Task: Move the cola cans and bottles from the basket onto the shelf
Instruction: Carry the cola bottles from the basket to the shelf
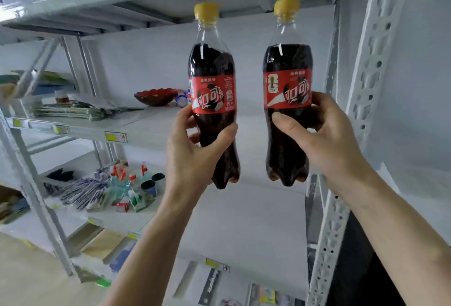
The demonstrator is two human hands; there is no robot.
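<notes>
Here, L to R. The left hand (195, 149) grips the left bottle (212, 100) round its lower waist, thumb across the front, fingers wrapped behind. The right hand (324, 134) grips the right bottle (288, 100) the same way, thumb on the front just below the label. Both bottles are upright, long axis vertical, yellow caps up, side by side but apart, held in the air in front of the shelf (151, 132) w/ neither base resting on anything.

Key relation: the bare board of that shelf lies beyond and behind the bottles, so the move is prob. forward and then down, bases first. The caps sit near the underside of the shelf above, so headroom looks tight. Neither hand looks clearly nearer. A red bowl (156, 97) sits further left on the same board, well apart.

Labels: red bands w/ white Chinese Coca-Cola script; right one shows a trophy logo marked "FIFA". Small print unreadable. Basket not in view.
</notes>
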